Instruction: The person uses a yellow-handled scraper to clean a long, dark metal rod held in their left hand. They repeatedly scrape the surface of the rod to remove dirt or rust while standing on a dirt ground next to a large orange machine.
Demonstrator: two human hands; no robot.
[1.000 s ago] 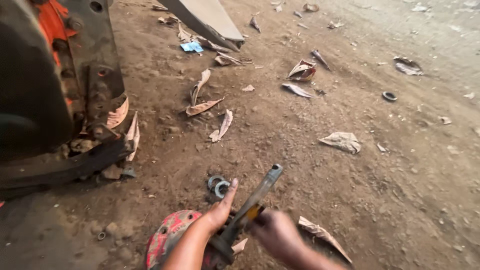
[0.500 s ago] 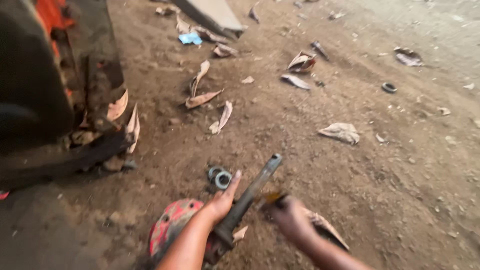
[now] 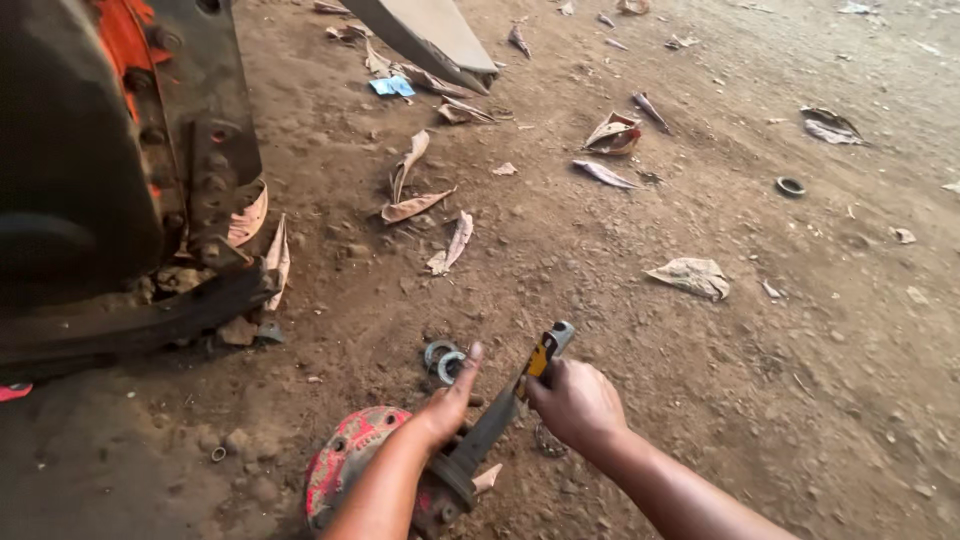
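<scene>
Red-painted and caked with grime, the round wheel hub (image 3: 345,465) lies flat on the dirt ground (image 3: 620,300) at the bottom of your view, its flange ringed with small bolt holes and partly hidden by your left forearm. From its centre a long dark metal shaft (image 3: 495,425) rises at a slant toward the upper right, ending in a pale metal tip near the middle of the frame.

Your left hand (image 3: 447,400) rests against the shaft's left side, thumb stretched straight up and apart from the rest; whether the other fingers curl round the shaft or only lean on it cannot be told. Your right hand (image 3: 578,402) is closed with its fingers pressed together around a small yellow-and-black tool (image 3: 541,355), whose upper end lies against the shaft just below the tip.

Just beside your left thumb, two grey metal rings (image 3: 443,358) sit on the ground, touching each other. A further dark ring (image 3: 790,186) lies well apart at upper right.

Of wrappers and paper, a small light-blue scrap (image 3: 391,86), roughly square, lies at upper centre-left just beside a grey slanted metal panel (image 3: 425,35). A crumpled off-white piece of paper (image 3: 690,275) lies on the ground to the right of centre. Dry brown leaves (image 3: 412,185) are scattered between them.

Filling the left edge is dark, rusted machinery (image 3: 110,190) with patches of orange paint and a bolted plate.
</scene>
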